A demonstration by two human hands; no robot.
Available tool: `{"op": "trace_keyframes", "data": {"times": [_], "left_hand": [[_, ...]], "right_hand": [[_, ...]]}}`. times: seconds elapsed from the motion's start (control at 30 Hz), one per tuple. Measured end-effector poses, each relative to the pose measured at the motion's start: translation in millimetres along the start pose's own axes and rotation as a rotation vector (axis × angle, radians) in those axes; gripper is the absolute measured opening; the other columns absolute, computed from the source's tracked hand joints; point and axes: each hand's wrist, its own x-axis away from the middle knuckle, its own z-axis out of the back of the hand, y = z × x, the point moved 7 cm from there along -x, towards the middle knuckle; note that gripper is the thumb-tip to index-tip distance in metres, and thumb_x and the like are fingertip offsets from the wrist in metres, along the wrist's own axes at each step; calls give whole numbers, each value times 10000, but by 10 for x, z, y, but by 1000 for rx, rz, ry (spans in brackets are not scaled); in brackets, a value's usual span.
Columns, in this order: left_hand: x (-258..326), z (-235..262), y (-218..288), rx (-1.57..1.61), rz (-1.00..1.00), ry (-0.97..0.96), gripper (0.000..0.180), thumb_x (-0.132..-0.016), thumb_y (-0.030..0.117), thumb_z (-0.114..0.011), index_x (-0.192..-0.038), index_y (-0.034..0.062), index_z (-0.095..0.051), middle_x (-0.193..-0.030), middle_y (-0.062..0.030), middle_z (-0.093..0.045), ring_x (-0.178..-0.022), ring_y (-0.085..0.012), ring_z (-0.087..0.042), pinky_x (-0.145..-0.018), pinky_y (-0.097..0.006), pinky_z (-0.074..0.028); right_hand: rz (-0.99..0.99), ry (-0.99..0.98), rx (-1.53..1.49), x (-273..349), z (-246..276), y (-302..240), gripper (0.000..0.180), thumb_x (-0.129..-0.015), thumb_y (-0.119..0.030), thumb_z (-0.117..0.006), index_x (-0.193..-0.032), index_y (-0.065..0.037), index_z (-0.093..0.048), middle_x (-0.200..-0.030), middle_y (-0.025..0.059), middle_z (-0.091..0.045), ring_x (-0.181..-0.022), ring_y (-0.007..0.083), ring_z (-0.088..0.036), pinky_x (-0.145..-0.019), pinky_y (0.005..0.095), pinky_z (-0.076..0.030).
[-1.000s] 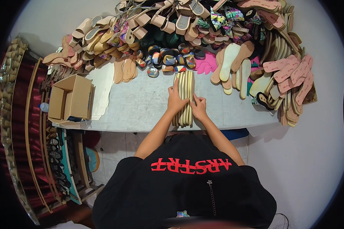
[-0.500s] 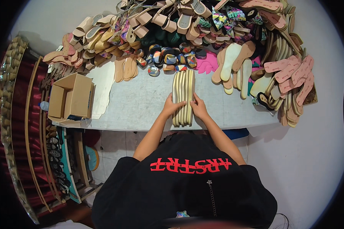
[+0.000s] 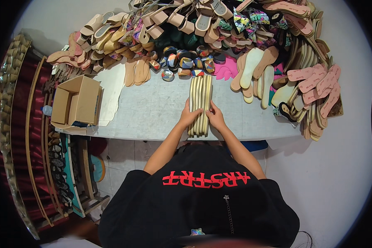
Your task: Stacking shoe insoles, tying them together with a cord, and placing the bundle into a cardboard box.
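A row of several pale sandal soles (image 3: 201, 93) stands on edge, side by side, on the grey table (image 3: 149, 113). My left hand (image 3: 189, 116) presses against the left side of the bundle near its front end. On the right side, my right hand (image 3: 215, 117) grips the same bundle. Both hands squeeze the soles together between them.
An open cardboard box (image 3: 75, 101) sits at the table's left end. Heaps of sandal uppers (image 3: 111, 35), colourful straps (image 3: 185, 60) and pink and beige insoles (image 3: 314, 82) crowd the back and right. A white sheet (image 3: 113, 89) lies next to the box. A rack of shoes (image 3: 56, 161) stands on the left.
Both hands have slid a little toward me along the bundle of soles and now clasp its near end. The soles stay in place.
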Motion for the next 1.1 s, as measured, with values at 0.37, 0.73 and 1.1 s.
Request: {"op": "trace_keyframes", "data": {"times": [0.37,0.73,1.1], "left_hand": [[62,-27,149,435,174,-74,767,-745,56,-630,-1295,122,-100,-1096,-170,-494,-951,-244,-558,-747,-368,-504],[-11,-140,223,341,64,-105,831,-781,172,-630,-1332,120,-9,-1225,-182,-385,-1092,-252,-455,-888,-364,-409],[-142,-249,10,489,185,-226,585,-909,398,-393,-1272,-24,-214,-1186,-168,-437,-1064,-232,-469,-886,-325,-407]], "right_hand": [[-27,29,-43,-60,-9,156,542,-801,-120,-573,-1306,-84,-381,-927,97,-436,-781,144,-489,-723,251,-435],[-14,83,-102,-58,31,-23,526,-834,-151,-545,-1323,-96,-359,-946,69,-452,-881,144,-475,-829,271,-398],[-29,-146,-323,-101,-28,-326,1016,-622,-94,-757,-1376,-87,-77,-1255,173,-396,-1107,231,-453,-899,327,-402]]}}
